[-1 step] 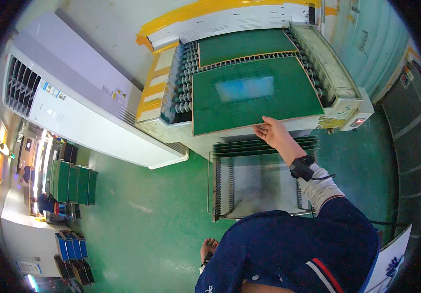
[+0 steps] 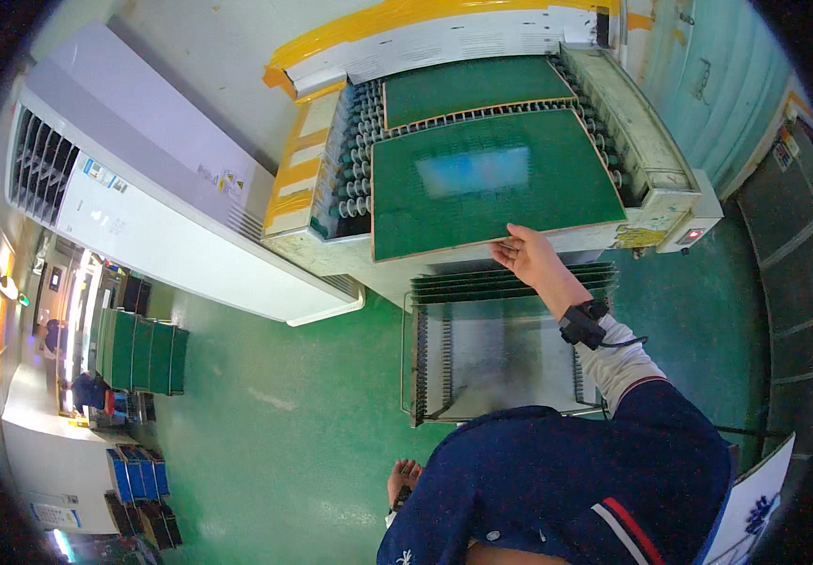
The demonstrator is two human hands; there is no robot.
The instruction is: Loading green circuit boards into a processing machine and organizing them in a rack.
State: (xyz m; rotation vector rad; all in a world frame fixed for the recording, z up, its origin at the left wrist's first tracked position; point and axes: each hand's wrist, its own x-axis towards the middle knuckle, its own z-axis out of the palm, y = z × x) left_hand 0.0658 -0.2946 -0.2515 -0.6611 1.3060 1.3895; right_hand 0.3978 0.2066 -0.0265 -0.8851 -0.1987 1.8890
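Glossy green marks our 12 o'clock: a flat, dark-green rectangular panel with thin coppery edges (image 2: 482, 212) lies on a pale metal conveyor with rows of small grey rollers (image 2: 663, 179), its near edge jutting past the frame toward us. Behind it, farther along 12 o'clock, lies a second dark-green rectangular panel (image 2: 472, 89), a narrow strip of rollers showing between the two.

We see practically no change from the picture just before: both panels, the rollers and our bare right hand (image 2: 510, 245) match it. We judge this to be a steady moment of contact, with the rollers apparently bearing most of the panel's weight.

That right hand reaches in from 4 o'clock and touches the panel's near edge, one digit over the rim and the others part-curled below it. We cannot tell whether it pinches firmly or only steadies the edge. Our bare left hand (image 2: 405, 482) hangs at 6 o'clock, well apart from the panel, half open, with nothing visible in it.

Just below centre, toward 5 o'clock, a slotted silver metal rack (image 2: 420, 377) holds several thin dark-green panels on edge (image 2: 510, 284) at its far end.
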